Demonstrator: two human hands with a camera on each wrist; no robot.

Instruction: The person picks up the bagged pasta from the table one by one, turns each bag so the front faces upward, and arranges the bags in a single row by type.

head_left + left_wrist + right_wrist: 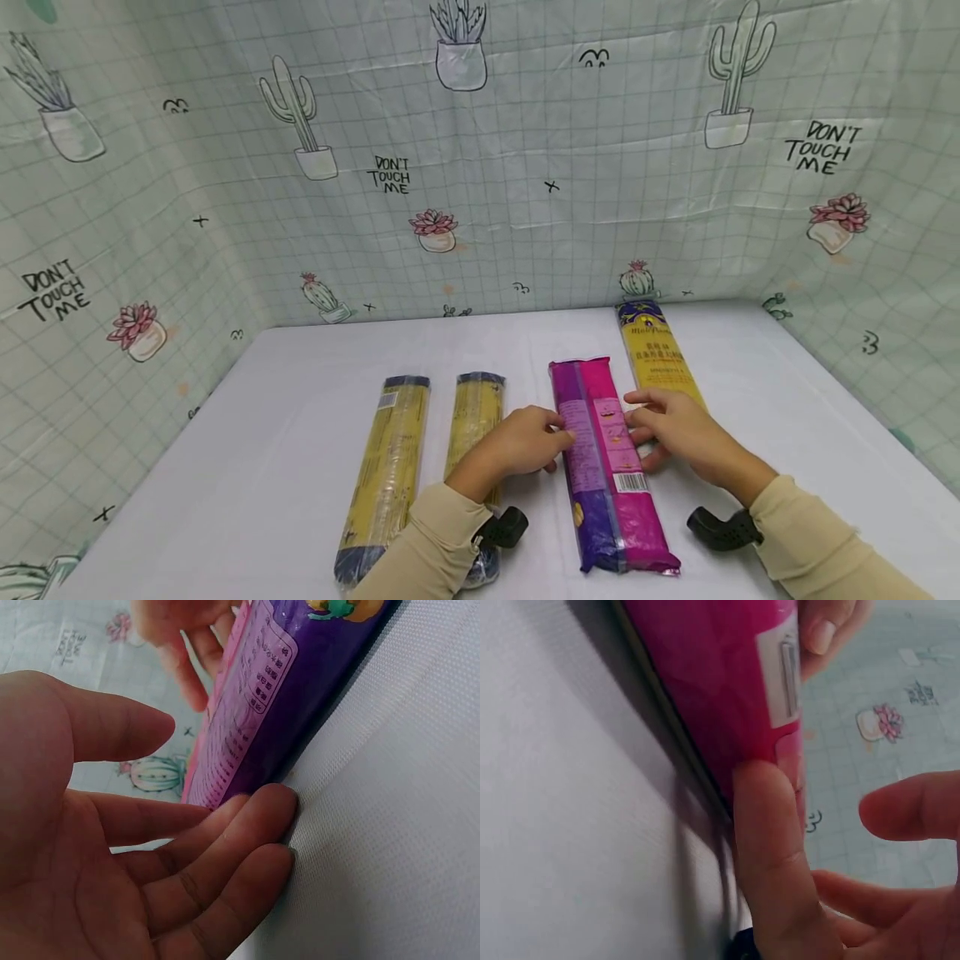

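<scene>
Covering the upper frame, a patterned cloth (495, 125) stands behind the white table (300, 358), perhaps as a screen. On the table, right of the lower middle, lies the pink and purple packet (596, 500), flat, with its barcode side upward, probably because this way it rests stable. Its long axis points away from the person, the far end leaning a little to the left of the frame. Two yellow packets (393, 467) lie to its left, and another yellow packet (660, 358) at the right, farther back. On either side are the left hand (525, 437) and the right hand (682, 433), fingers loosely spread and gripping nothing, perhaps to guide its edges. One right finger seems to touch it; left contact, I cannot tell. Smallest, the barcode (630, 482) sits nearer the close end.
</scene>
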